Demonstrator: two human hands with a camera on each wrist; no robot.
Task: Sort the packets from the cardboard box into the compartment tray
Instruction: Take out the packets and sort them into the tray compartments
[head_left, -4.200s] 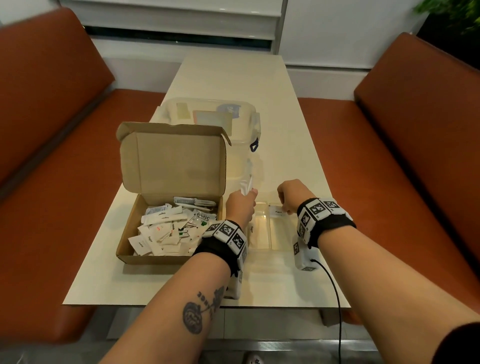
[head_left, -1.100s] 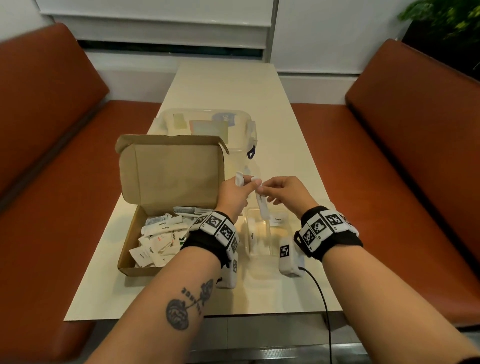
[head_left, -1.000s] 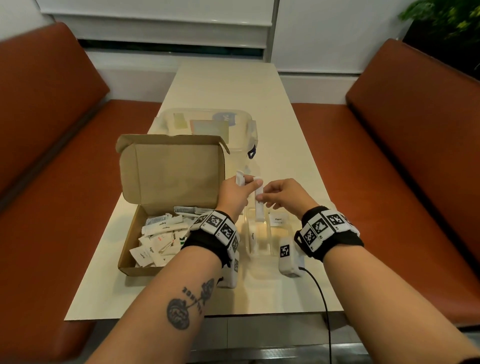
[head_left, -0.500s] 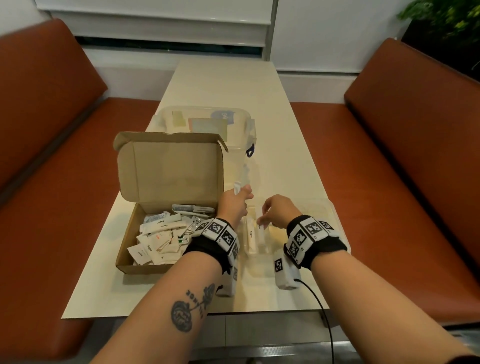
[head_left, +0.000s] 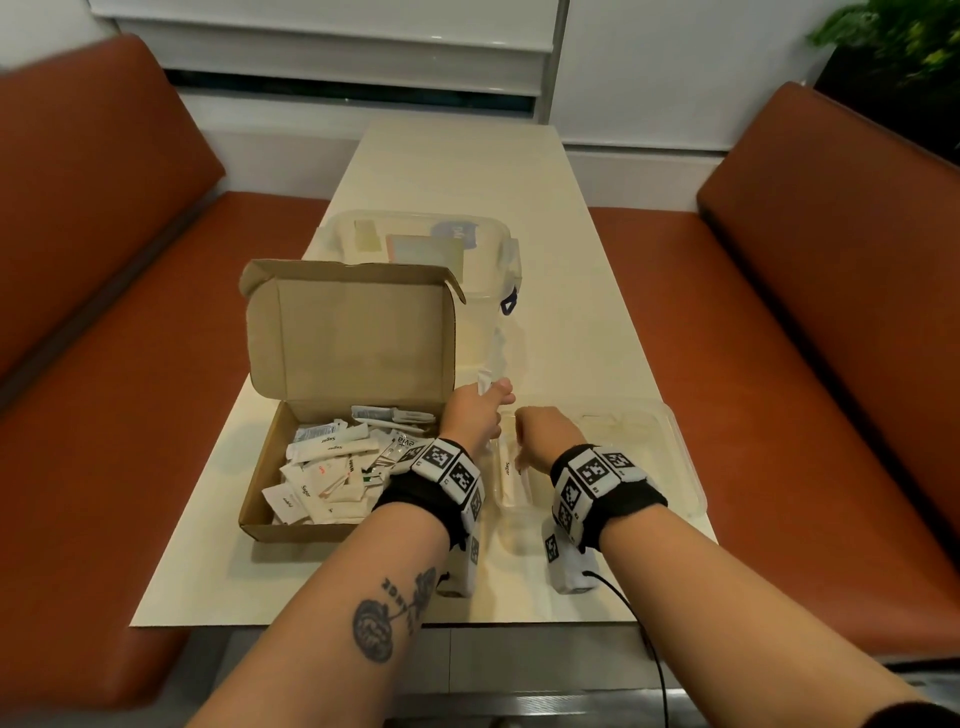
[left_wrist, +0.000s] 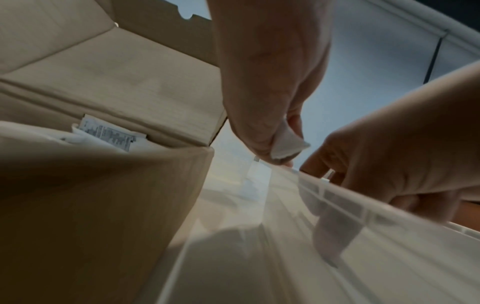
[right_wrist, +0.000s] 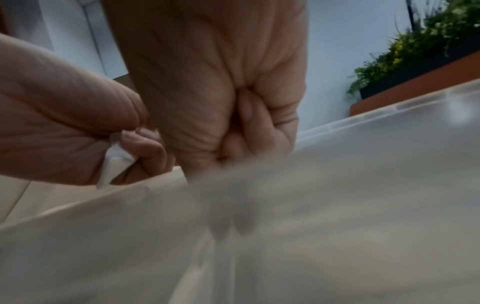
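Observation:
The open cardboard box (head_left: 270, 514) on the left holds several white packets (head_left: 332, 467). Right of it stands the clear compartment tray (head_left: 680, 467). My left hand (head_left: 475, 413) hovers between box and tray and grips a few white packets (left_wrist: 288, 144), whose ends stick up above the fist (head_left: 485, 382). My right hand (head_left: 540, 431) reaches down into the tray's left compartment. Through the frosted wall a pale stick packet (left_wrist: 332, 236) hangs from its fingers; its ring and little fingers are curled into the palm (right_wrist: 246, 115). A sugar stick (head_left: 506, 467) lies in that compartment.
A clear lidded container (head_left: 498, 260) stands behind the box's raised lid (head_left: 353, 338). The cream table (head_left: 571, 338) runs between two orange benches (head_left: 831, 364). A black cable (head_left: 649, 639) trails off the table's front edge from my right wrist.
My right hand pulled a stick packet out of the left hand's bundle and carried it down into the tray's left compartment. The left hand sank slightly, still gripping its packets.

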